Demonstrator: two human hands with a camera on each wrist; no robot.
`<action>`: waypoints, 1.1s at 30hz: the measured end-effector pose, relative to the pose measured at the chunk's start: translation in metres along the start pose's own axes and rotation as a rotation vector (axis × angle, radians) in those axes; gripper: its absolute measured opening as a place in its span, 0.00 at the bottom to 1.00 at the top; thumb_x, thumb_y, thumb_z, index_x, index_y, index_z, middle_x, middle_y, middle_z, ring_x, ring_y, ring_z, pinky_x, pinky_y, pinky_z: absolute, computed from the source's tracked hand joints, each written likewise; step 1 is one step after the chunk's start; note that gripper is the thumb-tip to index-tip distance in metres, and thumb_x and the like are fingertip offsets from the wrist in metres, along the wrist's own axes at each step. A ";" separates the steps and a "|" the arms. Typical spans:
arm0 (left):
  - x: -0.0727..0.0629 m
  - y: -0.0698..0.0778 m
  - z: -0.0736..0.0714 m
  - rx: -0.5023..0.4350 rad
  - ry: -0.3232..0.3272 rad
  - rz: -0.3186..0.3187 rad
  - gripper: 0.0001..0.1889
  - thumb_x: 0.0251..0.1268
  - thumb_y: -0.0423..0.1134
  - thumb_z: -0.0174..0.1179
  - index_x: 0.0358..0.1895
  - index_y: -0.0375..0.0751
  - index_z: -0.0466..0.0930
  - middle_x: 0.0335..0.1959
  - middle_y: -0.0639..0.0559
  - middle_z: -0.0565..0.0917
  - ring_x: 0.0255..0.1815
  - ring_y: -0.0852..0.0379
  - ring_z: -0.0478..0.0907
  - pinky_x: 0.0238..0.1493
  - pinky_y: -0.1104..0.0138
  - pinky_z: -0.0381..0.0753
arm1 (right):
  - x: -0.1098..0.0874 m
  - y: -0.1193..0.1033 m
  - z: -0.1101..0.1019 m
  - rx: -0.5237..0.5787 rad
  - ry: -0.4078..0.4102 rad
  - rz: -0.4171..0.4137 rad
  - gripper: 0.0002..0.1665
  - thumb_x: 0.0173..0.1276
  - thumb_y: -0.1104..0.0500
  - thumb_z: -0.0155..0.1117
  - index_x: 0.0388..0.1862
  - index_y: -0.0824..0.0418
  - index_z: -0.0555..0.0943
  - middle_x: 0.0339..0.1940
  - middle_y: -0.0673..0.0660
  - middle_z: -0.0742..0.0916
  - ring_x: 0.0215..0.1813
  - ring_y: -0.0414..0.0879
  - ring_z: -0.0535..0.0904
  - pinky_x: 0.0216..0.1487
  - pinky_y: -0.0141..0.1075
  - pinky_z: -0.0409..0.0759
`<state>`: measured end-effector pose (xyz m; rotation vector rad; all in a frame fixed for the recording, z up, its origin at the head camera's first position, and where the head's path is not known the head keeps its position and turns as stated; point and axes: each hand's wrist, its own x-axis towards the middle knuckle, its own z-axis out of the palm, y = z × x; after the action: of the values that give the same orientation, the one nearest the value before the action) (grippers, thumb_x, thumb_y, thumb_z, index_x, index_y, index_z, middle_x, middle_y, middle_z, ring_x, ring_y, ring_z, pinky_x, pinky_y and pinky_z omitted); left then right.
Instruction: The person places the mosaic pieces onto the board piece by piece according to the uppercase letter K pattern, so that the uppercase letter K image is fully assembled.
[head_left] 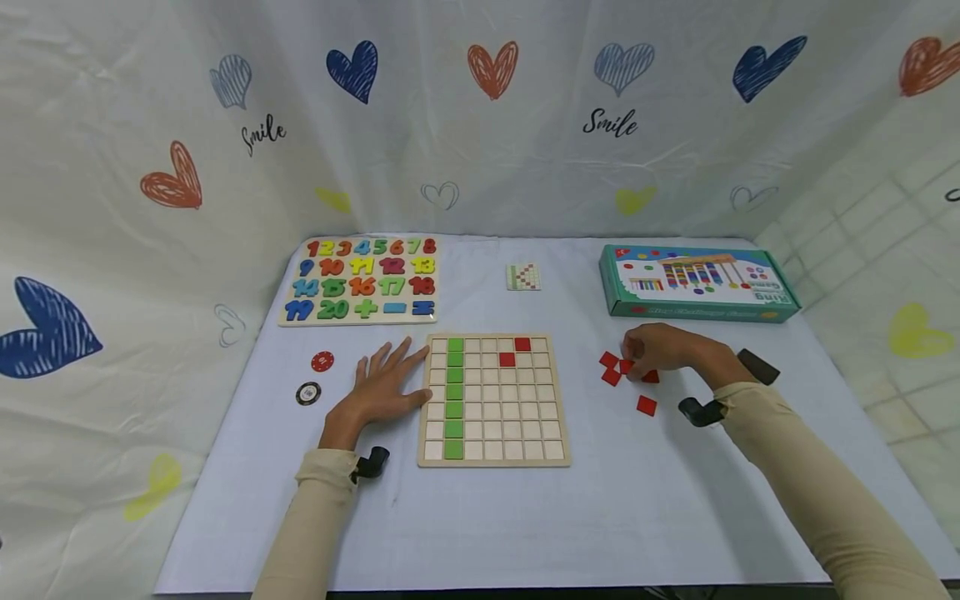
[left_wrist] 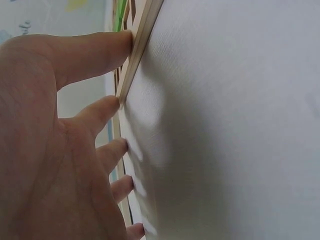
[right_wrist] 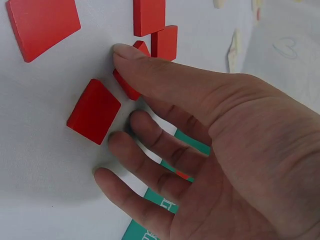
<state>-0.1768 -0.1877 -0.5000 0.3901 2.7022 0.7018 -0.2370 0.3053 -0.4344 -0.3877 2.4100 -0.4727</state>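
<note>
A wooden grid board (head_left: 492, 463) lies on the table, with a column of green tiles (head_left: 454, 409) and two red tiles set in its cells. My left hand (head_left: 386, 387) is spread at the board's left side, thumb and index fingertip touching its edge; the left wrist view shows that contact along the wooden rim (left_wrist: 142, 37). Right of the board, my right hand (head_left: 656, 347) is over a loose group of red square tiles (head_left: 611, 377). In the right wrist view, thumb and index pinch one red tile (right_wrist: 127, 86), partly hidden by the thumb. Another red tile (right_wrist: 95, 111) lies beside the fingers.
A number puzzle board (head_left: 360, 320) stands at the back left, with a red chip (head_left: 322, 361) and a black chip (head_left: 308, 393) in front. A small pattern card (head_left: 523, 277) lies at the back middle. The green box (head_left: 701, 283) is behind my right hand.
</note>
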 end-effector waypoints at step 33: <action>0.001 0.003 -0.005 0.026 -0.007 -0.021 0.42 0.74 0.57 0.60 0.87 0.56 0.55 0.90 0.46 0.47 0.89 0.34 0.37 0.81 0.30 0.33 | 0.037 -0.117 0.017 0.024 0.212 -0.325 0.04 0.73 0.63 0.72 0.43 0.59 0.85 0.39 0.51 0.89 0.43 0.46 0.82 0.43 0.39 0.82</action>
<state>-0.1785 -0.1866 -0.4944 0.3687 2.7077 0.6587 -0.2352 0.1828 -0.4169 -0.7589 2.5508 -0.7167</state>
